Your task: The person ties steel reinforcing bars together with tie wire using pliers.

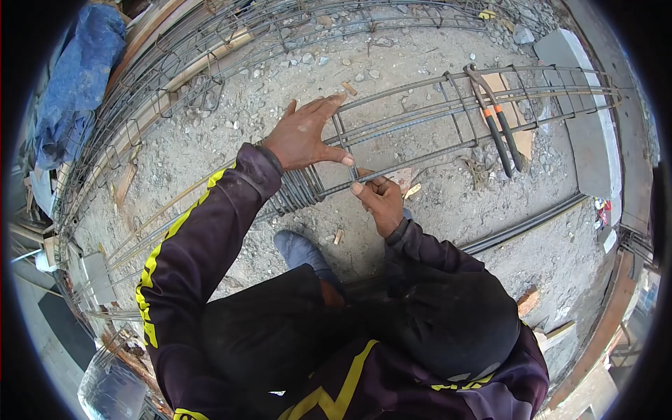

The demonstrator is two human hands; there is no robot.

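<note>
A long rebar cage [420,129] runs from lower left to upper right in front of me. My left hand [304,136] spans one square wire stirrup [341,131], fingers over its far side and thumb at its near side. At the near corner of that stirrup, my right hand [381,203] pinches with thumb and curled fingers beside the long bar. A tight bunch of stirrups [301,190] sits on the bars just left of the hands. End cutting nippers [495,122] with black and orange handles lie across the cage to the right.
More rebar cages [210,66] lie along the far side. A grey block [588,133] is under the cage's right end. Loose bars [525,222] lie on the gravelly ground at right. A blue tarp [77,77] is at upper left. My shoe [304,252] is close to the bunched stirrups.
</note>
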